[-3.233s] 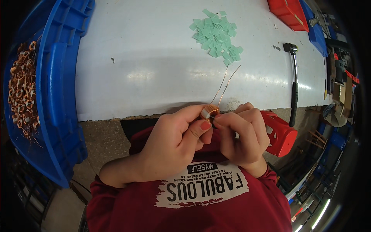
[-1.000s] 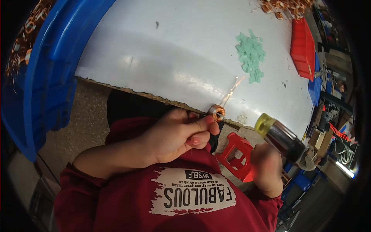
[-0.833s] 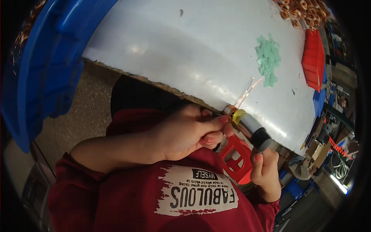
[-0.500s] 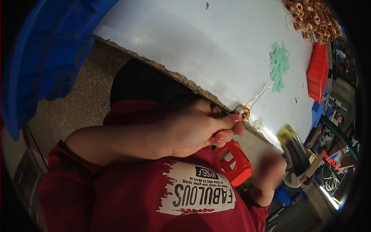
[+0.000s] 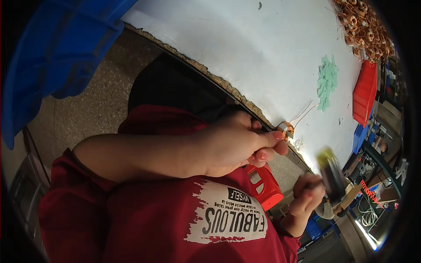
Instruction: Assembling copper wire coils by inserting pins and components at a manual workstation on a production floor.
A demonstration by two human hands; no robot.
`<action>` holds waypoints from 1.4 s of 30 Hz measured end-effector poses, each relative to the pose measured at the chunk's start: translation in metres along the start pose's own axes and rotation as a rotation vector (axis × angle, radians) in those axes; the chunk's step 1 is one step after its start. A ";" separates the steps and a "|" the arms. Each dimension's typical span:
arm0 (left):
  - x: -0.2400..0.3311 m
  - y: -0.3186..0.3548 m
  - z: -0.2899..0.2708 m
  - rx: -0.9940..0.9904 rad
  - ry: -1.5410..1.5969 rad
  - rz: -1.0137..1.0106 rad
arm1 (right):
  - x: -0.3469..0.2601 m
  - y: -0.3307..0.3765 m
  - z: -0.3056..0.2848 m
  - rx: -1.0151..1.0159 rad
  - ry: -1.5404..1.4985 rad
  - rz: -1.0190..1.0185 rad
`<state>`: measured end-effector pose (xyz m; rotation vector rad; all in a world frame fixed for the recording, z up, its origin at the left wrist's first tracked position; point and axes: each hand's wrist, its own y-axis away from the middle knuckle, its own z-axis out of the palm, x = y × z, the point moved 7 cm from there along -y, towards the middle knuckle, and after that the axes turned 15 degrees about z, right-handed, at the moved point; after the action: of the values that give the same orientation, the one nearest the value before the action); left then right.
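My left hand [image 5: 250, 142] is closed, thumb and fingers pinching a small ring-shaped copper coil [image 5: 287, 128] at the table's edge. The coil has a pale band, and two long wire leads [image 5: 305, 112] reach from it over the tabletop. To the right, my right hand [image 5: 308, 193] is curled around a dark, cylinder-like tool with a yellow end [image 5: 332, 177]. That tool is smeared by motion, so its exact kind is unclear. It is held off the table, apart from the coil.
Small green pieces [image 5: 327, 82] lie spread on the white table [image 5: 228, 48]. Beyond them are a heap of copper coils [image 5: 366, 30] and a red bin [image 5: 365, 92]. A blue crate [image 5: 57, 57] stands at the left, a red plastic stool [image 5: 266, 188] below the table edge.
The whole view has shifted slightly, so the table and coil appear further right. My right hand, blurred before, is sharper and a little closer to the coil. Left hand keeps its pinch.
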<state>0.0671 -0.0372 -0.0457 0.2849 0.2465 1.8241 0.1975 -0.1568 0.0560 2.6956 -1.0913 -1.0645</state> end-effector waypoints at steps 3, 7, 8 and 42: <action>0.001 0.000 0.000 0.038 0.016 0.019 | 0.001 -0.007 0.011 -0.103 0.078 0.088; 0.004 -0.001 0.001 0.065 0.022 0.030 | 0.004 -0.010 0.016 -0.175 0.140 0.147; 0.004 -0.001 0.001 0.060 0.023 0.025 | 0.004 -0.010 0.013 -0.153 0.130 0.121; 0.005 0.001 0.002 0.012 0.048 0.029 | 0.011 -0.006 0.003 -0.079 0.053 0.049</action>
<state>0.0659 -0.0330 -0.0432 0.2541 0.2882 1.8601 0.2043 -0.1587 0.0455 2.6061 -1.0780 -1.0012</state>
